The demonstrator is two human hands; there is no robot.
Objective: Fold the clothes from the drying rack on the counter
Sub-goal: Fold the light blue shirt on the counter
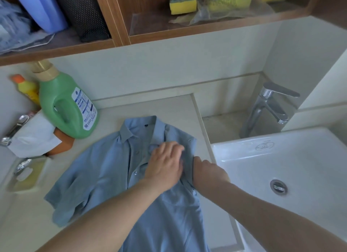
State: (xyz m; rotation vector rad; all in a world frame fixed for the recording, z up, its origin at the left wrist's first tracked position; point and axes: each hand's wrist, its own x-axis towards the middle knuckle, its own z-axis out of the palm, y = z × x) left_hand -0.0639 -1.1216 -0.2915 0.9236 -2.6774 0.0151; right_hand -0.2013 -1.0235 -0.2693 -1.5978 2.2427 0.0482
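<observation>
A light blue short-sleeved button shirt lies front up on the pale counter, collar toward the wall. Its right side is folded inward along the counter's edge by the sink. My left hand rests on the chest of the shirt, fingers relaxed and slightly blurred. My right hand is at the folded right edge, fingers tucked against or under the cloth; its fingertips are hidden. The left sleeve spreads out crumpled toward the counter's left.
A green detergent bottle and a yellow bottle stand at the back left, beside white paper. A white sink with a chrome tap is at right. Shelves above hold sponges.
</observation>
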